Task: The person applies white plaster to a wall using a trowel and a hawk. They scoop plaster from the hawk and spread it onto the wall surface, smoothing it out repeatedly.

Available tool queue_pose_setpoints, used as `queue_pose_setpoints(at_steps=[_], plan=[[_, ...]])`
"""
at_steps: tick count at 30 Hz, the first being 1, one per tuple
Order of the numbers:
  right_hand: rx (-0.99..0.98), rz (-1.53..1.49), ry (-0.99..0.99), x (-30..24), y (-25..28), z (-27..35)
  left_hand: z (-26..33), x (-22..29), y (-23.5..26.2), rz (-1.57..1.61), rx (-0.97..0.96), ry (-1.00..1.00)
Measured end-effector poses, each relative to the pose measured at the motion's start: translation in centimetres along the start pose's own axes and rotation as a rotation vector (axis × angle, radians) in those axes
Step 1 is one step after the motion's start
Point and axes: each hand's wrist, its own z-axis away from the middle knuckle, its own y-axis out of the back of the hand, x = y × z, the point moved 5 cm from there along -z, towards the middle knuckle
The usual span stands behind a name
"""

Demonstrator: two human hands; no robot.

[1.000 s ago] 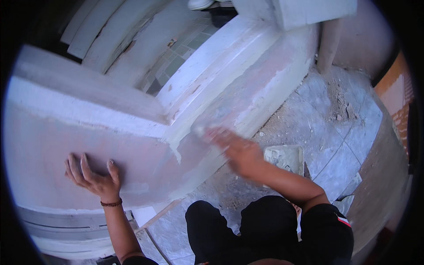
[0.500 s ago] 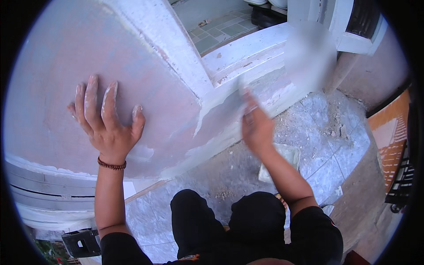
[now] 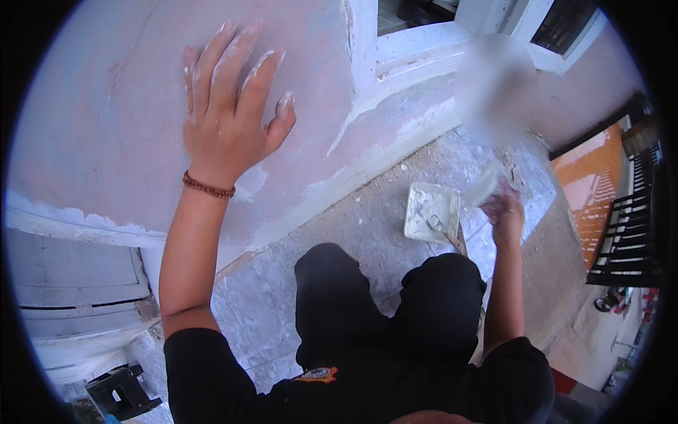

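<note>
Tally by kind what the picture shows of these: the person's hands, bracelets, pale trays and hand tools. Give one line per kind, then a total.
Hands: 2 (left hand, right hand)
Bracelets: 1 (beaded bracelet)
Pale trays: 1 (pale tray)
Hand tools: 2 (pale flat blade, blurred, in the right hand; handled tool in the tray)
Total: 6

The patchy pinkish wall point(image 3: 127, 113) filled the upper left; a blurred, pale scraper point(image 3: 483, 185) slanted, right of centre.
</note>
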Motion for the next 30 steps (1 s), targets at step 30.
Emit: queue_pose_setpoints(at_steps=[30], plan=[[0.377, -0.197, 0.007, -1.5, 17.0, 13.1, 23.4, 31.0, -20.1, 1.442, -1.234, 1.079]])
